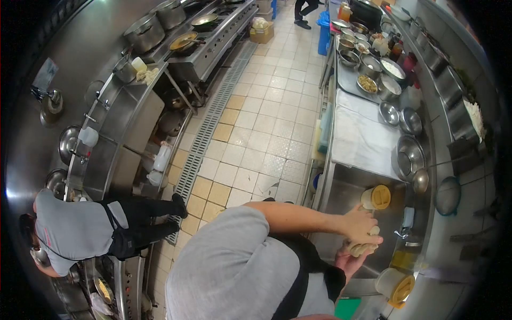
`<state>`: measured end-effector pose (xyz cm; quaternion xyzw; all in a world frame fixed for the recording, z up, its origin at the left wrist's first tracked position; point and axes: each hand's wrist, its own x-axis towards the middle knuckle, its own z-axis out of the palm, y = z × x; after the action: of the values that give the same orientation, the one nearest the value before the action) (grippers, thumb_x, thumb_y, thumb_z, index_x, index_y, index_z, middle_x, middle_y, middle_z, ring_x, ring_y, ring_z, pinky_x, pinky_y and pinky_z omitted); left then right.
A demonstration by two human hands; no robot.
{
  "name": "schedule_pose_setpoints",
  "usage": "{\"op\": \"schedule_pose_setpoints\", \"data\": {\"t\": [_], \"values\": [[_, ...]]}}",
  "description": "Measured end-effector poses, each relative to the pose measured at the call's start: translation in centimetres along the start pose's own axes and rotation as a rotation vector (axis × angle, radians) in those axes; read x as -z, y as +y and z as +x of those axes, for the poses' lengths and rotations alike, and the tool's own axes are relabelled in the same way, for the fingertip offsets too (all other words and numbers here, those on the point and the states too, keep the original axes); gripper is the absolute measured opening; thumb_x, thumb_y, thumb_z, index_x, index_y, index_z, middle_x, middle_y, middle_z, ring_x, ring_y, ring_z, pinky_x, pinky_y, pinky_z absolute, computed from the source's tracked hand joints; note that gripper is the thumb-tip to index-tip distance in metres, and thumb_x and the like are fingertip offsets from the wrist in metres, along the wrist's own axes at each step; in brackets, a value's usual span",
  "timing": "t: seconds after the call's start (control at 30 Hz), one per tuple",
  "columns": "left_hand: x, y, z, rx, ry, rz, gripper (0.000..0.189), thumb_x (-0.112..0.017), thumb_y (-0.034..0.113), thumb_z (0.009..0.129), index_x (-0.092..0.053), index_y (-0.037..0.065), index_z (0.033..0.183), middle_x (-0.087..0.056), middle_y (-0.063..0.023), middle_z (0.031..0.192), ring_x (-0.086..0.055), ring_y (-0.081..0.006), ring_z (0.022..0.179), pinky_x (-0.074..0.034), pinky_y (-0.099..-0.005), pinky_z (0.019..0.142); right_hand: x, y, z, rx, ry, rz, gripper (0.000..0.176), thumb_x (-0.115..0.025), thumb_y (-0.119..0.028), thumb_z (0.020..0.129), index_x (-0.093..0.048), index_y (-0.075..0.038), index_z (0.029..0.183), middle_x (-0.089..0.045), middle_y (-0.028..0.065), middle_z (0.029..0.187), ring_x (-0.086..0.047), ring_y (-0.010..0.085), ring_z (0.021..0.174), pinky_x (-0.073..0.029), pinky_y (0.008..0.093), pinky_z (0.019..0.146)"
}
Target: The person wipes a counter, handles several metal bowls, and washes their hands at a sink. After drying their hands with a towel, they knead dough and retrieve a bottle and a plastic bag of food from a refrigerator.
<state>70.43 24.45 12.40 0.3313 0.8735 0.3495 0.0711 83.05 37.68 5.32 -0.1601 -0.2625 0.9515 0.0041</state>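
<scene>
Hands [358,225] cupping pale lump [363,247] between them, over sink [345,194]

L hand [361,223], R hand [348,262] on lump [362,248]

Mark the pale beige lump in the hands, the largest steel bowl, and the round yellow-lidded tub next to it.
pale beige lump [362,248]: head view, lower end
largest steel bowl [408,157]: head view, inside
round yellow-lidded tub [381,197]: head view, lid

Pale beige lump [364,246], creased, pressed btwn left hand [358,224] & right hand [348,264], over steel sink [344,196]
</scene>
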Motion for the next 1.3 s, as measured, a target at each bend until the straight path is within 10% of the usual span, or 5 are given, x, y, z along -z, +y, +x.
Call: {"op": "schedule_pose_setpoints", "data": {"t": [0.27, 0.6, 0.8, 1.07, 1.3], "values": [[-2.9, -4.2, -0.6, 0.238, -0.914, -1.772, 0.06, -0.06, 0.056, 0.094, -0.059, 0.007, 0.127, -0.068, -0.0086, 0.11, -0.066, -0.0158, 0.085, -0.054, -0.0263, 0.067, -3.4, 0.1, 0.6, -0.333, -0.365, -0.041, 0.049, -0.069, -0.044, 0.086, -0.049, -0.011, 0.115, -0.05, 0.0008, 0.082, -0.047, 0.0103, 0.064, -0.037, 0.0212, 0.043], [1.2, 0.0, 1.5, -0.096, -0.604, -0.836, 0.033, -0.067, 0.036, 0.088, -0.071, 0.004, 0.095, -0.07, -0.0143, 0.11, -0.068, -0.022, 0.095, -0.052, -0.0429, 0.094, -4.0, 0.0, 1.6, -0.099, 0.06, -0.577, 0.017, -0.065, -0.023, 0.088, -0.054, -0.011, 0.094, -0.051, -0.0019, 0.072, -0.042, 0.0107, 0.05, -0.032, 0.0253, 0.046], [-5.2, 0.1, 4.0, -0.029, 0.058, -0.07, 0.04, -0.069, 0.038, 0.083, -0.071, 0.004, 0.104, -0.067, -0.0182, 0.113, -0.057, -0.0365, 0.12, -0.012, -0.0658, 0.116, -1.4, -0.5, 5.3, -0.011, 0.297, -0.759, 0.012, -0.061, -0.01, 0.088, -0.058, -0.012, 0.099, -0.05, -0.0033, 0.071, -0.04, 0.0074, 0.051, -0.03, 0.0222, 0.045], [-5.2, -5.7, 4.0, 0.194, -0.639, -1.699, 0.076, -0.064, 0.042, 0.095, -0.025, 0.013, 0.154, -0.062, -0.0111, 0.121, -0.059, -0.0237, 0.114, -0.05, -0.0389, 0.096, -1.6, -1.6, 2.1, -0.266, -0.073, -0.1, 0.014, -0.054, -0.022, 0.092, -0.05, -0.013, 0.102, -0.042, -0.003, 0.066, -0.036, 0.0074, 0.045, -0.026, 0.0208, 0.04], [-8.2, -4.2, 2.8, -0.088, -0.87, -2.11, 0.093, -0.062, 0.071, 0.083, -0.027, 0.023, 0.155, -0.05, -0.0188, 0.14, -0.049, -0.0396, 0.128, -0.045, -0.0534, 0.101, -4.2, 0.7, 2.1, -0.293, -0.344, 0.211, 0.036, -0.055, -0.04, 0.092, -0.046, -0.008, 0.104, -0.051, 0.004, 0.066, -0.043, 0.0105, 0.037, -0.031, 0.0226, 0.03]]}}
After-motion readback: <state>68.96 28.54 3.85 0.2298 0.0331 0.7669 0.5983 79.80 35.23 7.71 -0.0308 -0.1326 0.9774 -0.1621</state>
